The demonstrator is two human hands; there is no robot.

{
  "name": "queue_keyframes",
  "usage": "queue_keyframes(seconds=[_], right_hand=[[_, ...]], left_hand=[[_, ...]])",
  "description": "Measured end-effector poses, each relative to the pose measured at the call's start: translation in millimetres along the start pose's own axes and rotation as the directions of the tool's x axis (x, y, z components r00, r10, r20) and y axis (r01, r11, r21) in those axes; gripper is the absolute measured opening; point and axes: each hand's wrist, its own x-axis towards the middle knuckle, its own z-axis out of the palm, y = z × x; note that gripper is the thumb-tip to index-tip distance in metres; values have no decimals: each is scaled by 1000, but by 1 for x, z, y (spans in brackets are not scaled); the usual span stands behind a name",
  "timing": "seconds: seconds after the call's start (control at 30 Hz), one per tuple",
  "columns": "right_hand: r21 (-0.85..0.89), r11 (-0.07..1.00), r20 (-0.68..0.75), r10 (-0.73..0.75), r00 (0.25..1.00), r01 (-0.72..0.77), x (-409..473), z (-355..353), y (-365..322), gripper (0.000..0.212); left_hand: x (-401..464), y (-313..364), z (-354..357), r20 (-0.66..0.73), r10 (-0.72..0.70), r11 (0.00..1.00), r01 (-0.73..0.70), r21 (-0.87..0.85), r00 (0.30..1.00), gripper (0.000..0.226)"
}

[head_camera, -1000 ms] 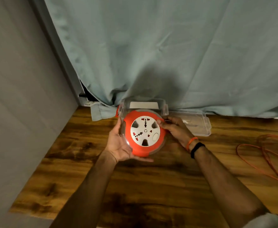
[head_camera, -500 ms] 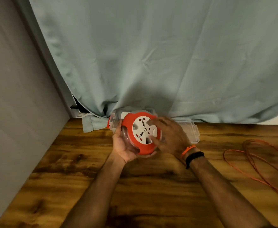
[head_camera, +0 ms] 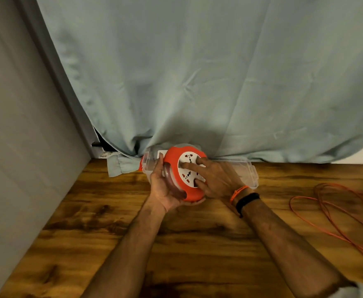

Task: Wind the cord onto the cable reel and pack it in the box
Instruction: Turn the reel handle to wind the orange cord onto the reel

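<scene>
On the wooden table [head_camera: 197, 244], up against the grey-green curtain [head_camera: 197, 82], everything is staged but the real work hasn't begun, as far as I can judge.

Largest item: clear plastic box [head_camera: 152, 166] at the back edge, partly tucked under the curtain hem. Its lid [head_camera: 247, 171] lies beside it to the right, flat on the table, so the box is open and ready.

Orange cord [head_camera: 337, 211] sprawls in loose loops on the right side of the table, well apart from the hands, running out of view at the right edge. None of the visible slack is wound. Can't tell where it joins the reel.

Cable reel [head_camera: 180, 175], orange rim with a white socket face, is held up in front of the box, tilted, face toward the right hand. The drum looks empty through the clear flange.

Left hand [head_camera: 165, 190] cups the reel from behind and below, palm and fingers wrapped on the rim. Right hand [head_camera: 215, 179] is spread over the socket face, fingertips [head_camera: 187, 165] pressed on the white disc, looks set to turn it. Wrist carries an orange band and a black band [head_camera: 247, 200].

Status call: winding is at zero or barely started. Left to do: wind all the cord, set the reel in the box, and probably put the lid on.
</scene>
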Motion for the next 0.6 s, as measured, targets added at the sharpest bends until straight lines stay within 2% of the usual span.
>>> queue_keyframes(seconds=[0.23, 0.3, 0.37, 0.5, 0.6], right_hand=[[55, 998, -158, 45, 986, -37, 5, 11, -5, 64], [94, 992, -207, 100, 973, -82, 4, 16, -8, 63], [189, 966, -231, 216, 949, -174, 3, 24, -13, 63], [536, 760, -193, 535, 822, -368, 5, 43, -22, 64], [675, 611, -123, 647, 753, -415, 9, 62, -24, 65]], left_hand=[[7, -7, -1, 12, 117, 993, -117, 8, 993, 74], [11, -11, -3, 60, 177, 984, -178, 5, 982, 72], [16, -18, -6, 134, 255, 967, -253, -28, 958, 72], [25, -27, -13, 188, 353, 932, -362, 17, 916, 68], [34, -34, -25, 193, 384, 918, -396, 27, 903, 65]])
